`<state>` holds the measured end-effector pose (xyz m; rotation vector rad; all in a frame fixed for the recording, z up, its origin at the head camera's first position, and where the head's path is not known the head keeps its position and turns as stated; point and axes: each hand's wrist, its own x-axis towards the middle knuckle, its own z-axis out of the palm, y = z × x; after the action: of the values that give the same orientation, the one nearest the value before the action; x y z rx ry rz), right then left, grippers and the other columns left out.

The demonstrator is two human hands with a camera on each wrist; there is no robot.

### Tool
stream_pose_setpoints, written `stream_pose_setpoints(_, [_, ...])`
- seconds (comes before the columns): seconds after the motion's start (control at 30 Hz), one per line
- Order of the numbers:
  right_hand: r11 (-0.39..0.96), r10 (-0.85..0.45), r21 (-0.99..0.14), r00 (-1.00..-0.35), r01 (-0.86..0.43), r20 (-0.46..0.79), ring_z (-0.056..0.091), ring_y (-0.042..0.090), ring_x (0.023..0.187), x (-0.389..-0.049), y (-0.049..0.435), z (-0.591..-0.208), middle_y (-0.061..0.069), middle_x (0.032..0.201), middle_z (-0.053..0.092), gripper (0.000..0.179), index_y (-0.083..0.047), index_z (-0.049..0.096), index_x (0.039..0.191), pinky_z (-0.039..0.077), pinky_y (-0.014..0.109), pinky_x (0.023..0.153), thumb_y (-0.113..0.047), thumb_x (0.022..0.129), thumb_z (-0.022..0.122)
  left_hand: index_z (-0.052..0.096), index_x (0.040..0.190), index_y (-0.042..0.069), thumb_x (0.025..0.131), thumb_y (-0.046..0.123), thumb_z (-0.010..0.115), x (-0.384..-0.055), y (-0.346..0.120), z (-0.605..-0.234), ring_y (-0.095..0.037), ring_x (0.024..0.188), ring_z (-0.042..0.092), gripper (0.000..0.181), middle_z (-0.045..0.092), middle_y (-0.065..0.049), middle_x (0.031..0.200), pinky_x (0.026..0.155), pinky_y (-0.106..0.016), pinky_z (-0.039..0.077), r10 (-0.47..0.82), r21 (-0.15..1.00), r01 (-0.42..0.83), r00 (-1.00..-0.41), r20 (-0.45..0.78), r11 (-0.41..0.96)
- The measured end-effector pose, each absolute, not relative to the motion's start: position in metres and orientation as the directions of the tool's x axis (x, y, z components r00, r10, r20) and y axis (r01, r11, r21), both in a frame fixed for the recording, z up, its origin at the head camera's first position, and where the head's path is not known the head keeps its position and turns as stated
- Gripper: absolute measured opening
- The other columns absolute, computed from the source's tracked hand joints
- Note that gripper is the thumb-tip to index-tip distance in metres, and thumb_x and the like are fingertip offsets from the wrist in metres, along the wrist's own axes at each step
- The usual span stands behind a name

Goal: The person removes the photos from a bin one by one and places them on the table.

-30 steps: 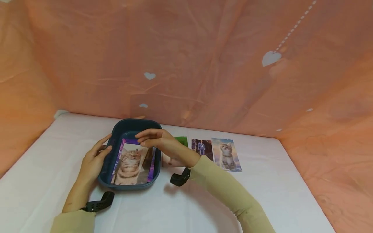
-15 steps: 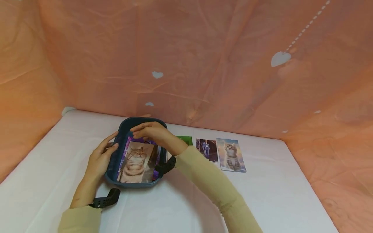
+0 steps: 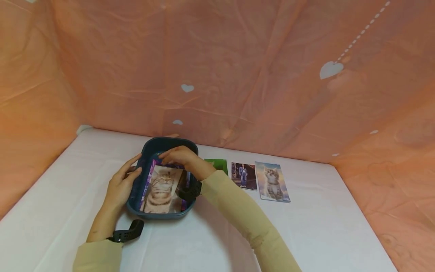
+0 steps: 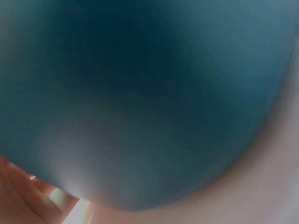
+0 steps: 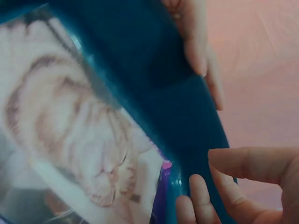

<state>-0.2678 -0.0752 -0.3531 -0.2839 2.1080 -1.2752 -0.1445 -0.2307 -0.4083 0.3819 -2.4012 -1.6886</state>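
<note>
A dark blue rectangular tray (image 3: 162, 216) stands on the table. On a purple printed sheet (image 3: 146, 184) inside lies a picture card of a cat with closed eyes (image 3: 161, 191). My left hand (image 3: 118, 185) is at the tray's left side, thumb and fingertips touching the rim and outer wall. The left wrist view is mostly filled by the blurred tray wall. My right hand (image 3: 182, 155) reaches over the tray's right rim, fingers bent loosely down near the far edge of the cards. In the right wrist view, nothing shows between its fingers (image 5: 201, 186).
To the tray's right lie a green card (image 3: 219, 165), partly hidden by the right arm, a card with a standing person (image 3: 243, 176) and a kitten card (image 3: 273, 182). The white-covered table (image 3: 323, 226) meets an orange cloth backdrop (image 3: 238, 75) behind.
My right hand has moved left and lower over the tray, its wrist band now above the right rim. The whole view has shifted a little. My left hand stays at the tray's side.
</note>
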Motion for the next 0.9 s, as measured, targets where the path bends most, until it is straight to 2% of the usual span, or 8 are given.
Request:
stream_pose_setpoints(0.2, [0.577,-0.501,-0.815,-0.764,0.054,-0.406,0.053,0.021,0.124,-0.2664,-0.0723,-0.3595,0.004,0.125,0.065,0.031,-0.009,0.072,0.113,0.04,0.034,0.105,-0.011,0.083,0.068,0.037,0.149,0.022,0.101,0.034,0.044,-0.1441,-0.2301,-0.4079,-0.038,0.122,0.047,0.05,0.048,-0.027,0.136,0.101,-0.056,0.033,-0.318,0.937,-0.102,-0.948,0.011,0.335])
stream_pose_setpoints(0.37, [0.603,-0.487,-0.796,-0.767,0.051,-0.418,0.046,0.022,0.131,-0.2647,-0.0706,-0.3602,0.003,0.13,0.061,0.03,-0.01,0.072,0.114,0.038,0.037,0.107,-0.012,0.084,0.067,0.037,0.149,0.021,0.101,0.033,0.043,-0.1432,-0.2303,-0.4082,-0.04,0.123,0.045,0.049,0.048,-0.027,0.136,0.102,-0.058,0.031,-0.321,0.937,-0.098,-0.947,0.016,0.336])
stream_pose_setpoints(0.47, [0.619,-0.485,-0.785,-0.766,0.041,-0.422,0.047,0.023,0.131,-0.2648,-0.0701,-0.359,0.004,0.132,0.06,0.03,-0.01,0.072,0.114,0.039,0.038,0.106,-0.013,0.085,0.066,0.037,0.148,0.02,0.101,0.033,0.043,-0.1432,-0.2301,-0.4081,-0.041,0.123,0.045,0.049,0.047,-0.027,0.136,0.101,-0.059,0.031,-0.322,0.937,-0.087,-0.946,0.029,0.338])
stream_pose_setpoints(0.7, [0.678,-0.471,-0.735,-0.775,-0.012,-0.421,0.047,0.019,0.131,-0.2655,-0.0718,-0.3588,0.002,0.131,0.061,0.03,-0.01,0.071,0.116,0.038,0.031,0.106,-0.015,0.087,0.066,0.036,0.149,0.02,0.101,0.033,0.042,-0.1436,-0.2286,-0.4084,-0.042,0.124,0.043,0.05,0.045,-0.028,0.137,0.101,-0.061,0.03,-0.31,0.942,-0.075,-0.95,0.031,0.327])
stream_pose_setpoints(0.9, [0.695,-0.477,-0.718,-0.774,-0.044,-0.416,0.049,0.019,0.129,-0.2657,-0.0717,-0.361,0.003,0.13,0.062,0.029,-0.012,0.071,0.116,0.04,0.029,0.105,-0.018,0.088,0.065,0.037,0.148,0.019,0.101,0.033,0.042,-0.1441,-0.228,-0.4085,-0.04,0.124,0.044,0.049,0.046,-0.027,0.136,0.101,-0.059,0.031,-0.314,0.944,-0.077,-0.949,0.029,0.321])
